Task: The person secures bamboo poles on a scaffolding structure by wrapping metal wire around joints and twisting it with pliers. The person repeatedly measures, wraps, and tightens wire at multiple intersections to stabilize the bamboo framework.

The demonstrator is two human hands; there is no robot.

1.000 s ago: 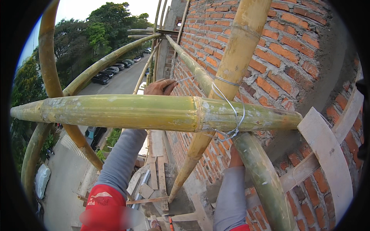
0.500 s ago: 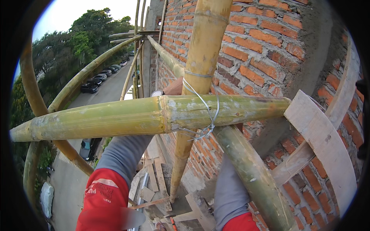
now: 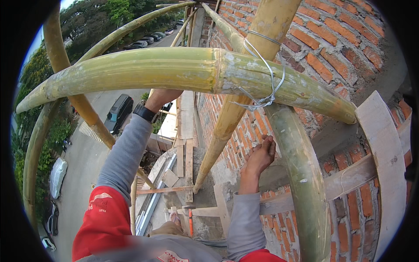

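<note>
Green bamboo makes the crosswise pole (image 3: 174,67), which spans 12 o'clock in front of a slanting tan pole (image 3: 279,17) running from 1 o'clock down to 6. Silvery wire (image 3: 273,89) at 1 o'clock circles the tan pole and drapes over the crosswise pole, its twisted ends at the lower edge. At 10 o'clock the person's left hand (image 3: 163,97), a dark watch (image 3: 144,112) on its wrist, reaches behind the crosswise pole; its fingers are hidden, their state impossible to tell. At 4 o'clock the right hand (image 3: 258,158) is raised near a lower pole (image 3: 301,174), fingers curled and bunched narrow; whether they pinch anything cannot be told. A brick wall (image 3: 323,39) rises at 2 o'clock.
</note>
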